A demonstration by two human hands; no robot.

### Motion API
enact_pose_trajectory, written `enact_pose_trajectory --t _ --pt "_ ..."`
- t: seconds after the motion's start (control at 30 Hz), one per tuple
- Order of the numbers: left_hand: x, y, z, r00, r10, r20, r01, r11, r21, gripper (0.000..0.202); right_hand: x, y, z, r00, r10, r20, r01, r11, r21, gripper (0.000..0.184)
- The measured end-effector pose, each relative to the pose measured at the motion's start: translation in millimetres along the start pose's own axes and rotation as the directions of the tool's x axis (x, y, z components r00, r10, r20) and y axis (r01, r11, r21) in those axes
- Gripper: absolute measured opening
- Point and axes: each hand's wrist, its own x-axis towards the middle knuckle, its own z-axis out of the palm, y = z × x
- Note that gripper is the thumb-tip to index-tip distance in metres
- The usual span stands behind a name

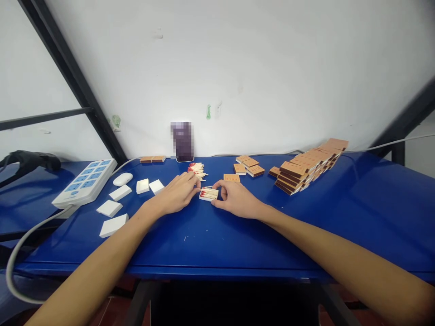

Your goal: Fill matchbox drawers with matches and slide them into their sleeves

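Head view: match tray (209,194) between fingers (219,184).

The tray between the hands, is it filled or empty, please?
Filled: the tray shows pale matches with red tips lying inside.

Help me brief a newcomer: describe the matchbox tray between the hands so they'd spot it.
On the blue table, look mid-table, just nearer than the match pile. The tray lies between the left hand and right hand, both at its edges. Unlike the plain white trays at left, it holds red-tipped matches.
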Motion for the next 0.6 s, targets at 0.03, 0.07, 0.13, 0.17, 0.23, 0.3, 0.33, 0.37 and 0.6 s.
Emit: enact_pose_trajectory --t 0.03,0.07,0.13,0.17,0.23,0.3,0.33,0.37,0.6 --pt "-0.1 0.8 -0.2 1.000 0.000 0.002 0.000 1.000 -0.019 0.024 -0.3 0.0 -0.1 1.000 -0.004 -0.004 0.004 1.000 0.000 0.030" --pt "-0.1 2.1 -0.4 1.000 0.000 0.001 0.000 0.999 -0.038 0.024 -0.6 -0.1 0.0 1.000 -0.007 -0.008 0.007 1.000 -0.001 0.030" --pt "-0.2 5.5 -0.6 1.000 0.005 -0.001 -0.005 0.998 -0.068 0.023 -1.2 -0.1 0.6 1.000 -0.014 -0.011 0.014 1.000 -0.003 0.029" --pt "-0.2 7.4 -0.6 1.000 0.010 -0.001 -0.011 0.997 -0.077 0.023 -1.4 -0.1 1.0 1.000 -0.020 -0.010 0.020 1.000 -0.005 0.028" --pt "-0.4 10.6 -0.3 1.000 0.029 -0.001 -0.029 0.996 -0.087 0.023 -1.8 0.2 1.7 0.999 -0.032 -0.008 0.032 0.999 -0.012 0.027" --pt "-0.4 12.8 -0.2 0.999 0.042 -0.001 -0.042 0.994 -0.099 0.024 -2.0 0.6 2.3 0.999 -0.042 -0.004 0.042 0.999 -0.021 0.027" --pt "-0.3 13.3 -0.2 0.999 0.043 -0.005 -0.044 0.993 -0.108 0.024 -2.1 0.9 2.5 0.999 -0.045 -0.002 0.045 0.999 -0.024 0.027" --pt "-0.1 13.3 -0.3 0.999 0.041 -0.012 -0.043 0.993 -0.112 0.024 -2.2 1.2 2.6 0.999 -0.049 -0.002 0.049 0.998 -0.027 0.027" --pt "2.9 3.2 3.2 0.992 -0.021 -0.128 0.024 0.999 0.021 0.030 -2.7 2.1 3.3 0.998 -0.056 -0.009 0.055 0.997 -0.050 0.026"
